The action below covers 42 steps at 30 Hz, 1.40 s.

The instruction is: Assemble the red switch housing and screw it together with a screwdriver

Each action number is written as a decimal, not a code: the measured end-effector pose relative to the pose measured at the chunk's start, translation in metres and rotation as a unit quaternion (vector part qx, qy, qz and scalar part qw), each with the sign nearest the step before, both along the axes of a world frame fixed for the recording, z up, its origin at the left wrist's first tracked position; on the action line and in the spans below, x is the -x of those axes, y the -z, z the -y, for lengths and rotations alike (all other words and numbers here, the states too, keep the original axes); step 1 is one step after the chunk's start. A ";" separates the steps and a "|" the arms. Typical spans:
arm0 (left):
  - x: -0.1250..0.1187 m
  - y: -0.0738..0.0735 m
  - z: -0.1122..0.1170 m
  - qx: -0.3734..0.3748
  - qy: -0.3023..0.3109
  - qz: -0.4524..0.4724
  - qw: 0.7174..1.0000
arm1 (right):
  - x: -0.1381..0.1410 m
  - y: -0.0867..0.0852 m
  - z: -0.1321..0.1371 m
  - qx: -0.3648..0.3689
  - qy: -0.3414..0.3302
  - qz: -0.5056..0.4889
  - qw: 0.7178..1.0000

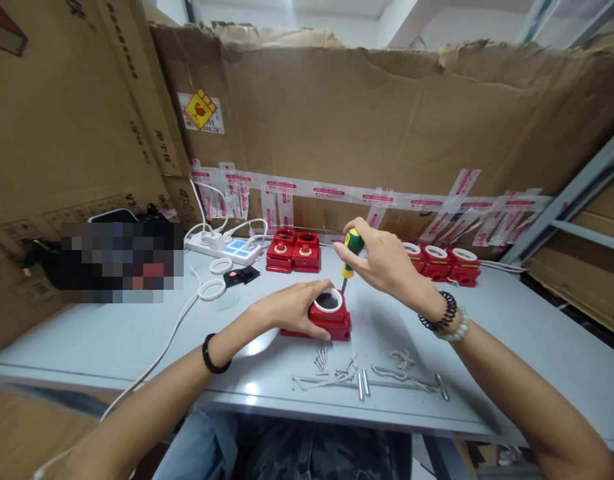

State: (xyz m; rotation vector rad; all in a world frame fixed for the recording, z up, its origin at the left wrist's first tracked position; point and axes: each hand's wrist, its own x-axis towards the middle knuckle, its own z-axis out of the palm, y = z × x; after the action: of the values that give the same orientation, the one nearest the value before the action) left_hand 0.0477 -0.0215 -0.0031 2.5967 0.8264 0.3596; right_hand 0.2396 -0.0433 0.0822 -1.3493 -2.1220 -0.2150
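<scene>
A red housing (pixel 339 325) with a white ring (pixel 329 301) around its dark round opening lies on the table in front of me. My left hand (pixel 299 308) is wrapped over its left side, thumb at the front and fingers behind. In my right hand (pixel 381 257) is a screwdriver (pixel 354 241) with a green and yellow handle, held nearly upright. Its shaft points down at the back right corner of the housing; the tip's exact contact cannot be made out. Nearer me lie several loose screws (pixel 321 359) and metal pins (pixel 363 385).
Behind stand two red units (pixel 293 252) with knobs; at the right, several red housings with white rings (pixel 437 261). A power strip (pixel 227 245), loose white rings (pixel 211 289) and a cable (pixel 174 327) are on the left. Cardboard (pixel 337 127) walls the table's back.
</scene>
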 end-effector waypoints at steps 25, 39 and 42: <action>-0.001 0.000 0.000 -0.001 -0.010 -0.001 1.000 | 0.008 0.015 -0.006 -0.031 0.027 -0.097 0.994; 0.000 -0.001 0.001 -0.002 -0.006 -0.005 1.000 | -0.018 -0.014 0.006 0.157 -0.190 -0.049 0.968; 0.000 0.000 0.001 0.001 -0.003 0.000 1.000 | -0.007 -0.004 0.002 0.059 -0.075 -0.061 0.994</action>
State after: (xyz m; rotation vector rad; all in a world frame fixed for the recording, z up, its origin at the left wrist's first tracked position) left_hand 0.0475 -0.0224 -0.0028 2.5931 0.8340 0.3591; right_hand 0.2469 -0.0450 0.0866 -1.2287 -2.1486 0.0545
